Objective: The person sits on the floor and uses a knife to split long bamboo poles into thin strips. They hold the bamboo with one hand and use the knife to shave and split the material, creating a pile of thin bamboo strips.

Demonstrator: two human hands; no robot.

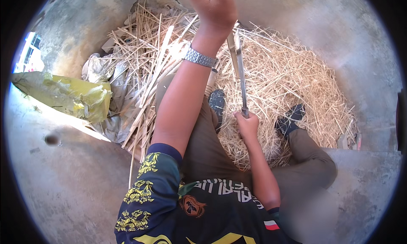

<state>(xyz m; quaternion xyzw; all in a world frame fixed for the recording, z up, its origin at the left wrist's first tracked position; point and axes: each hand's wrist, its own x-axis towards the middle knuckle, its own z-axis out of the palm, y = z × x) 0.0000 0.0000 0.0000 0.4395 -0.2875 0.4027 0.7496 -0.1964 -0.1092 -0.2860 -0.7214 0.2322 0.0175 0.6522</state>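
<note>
- Head-worn: the left of two side-by-side fisheye cameras, looking steeply down past the wearer's shirt (212,227).
- Upright and unmirrored, with the shirt close at the lower edge and pale shavings (288,74) farther off.
- Very wide, dark at the corners; the right hand (249,124) sits near centre, the left hand (214,6) is cut by the top edge.

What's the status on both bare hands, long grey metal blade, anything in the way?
Left hand raised, partly out of frame, grip unclear. Right hand closed on near end of the blade. Pale yellow, straw-like shavings heaped below; contact unclear.
</note>
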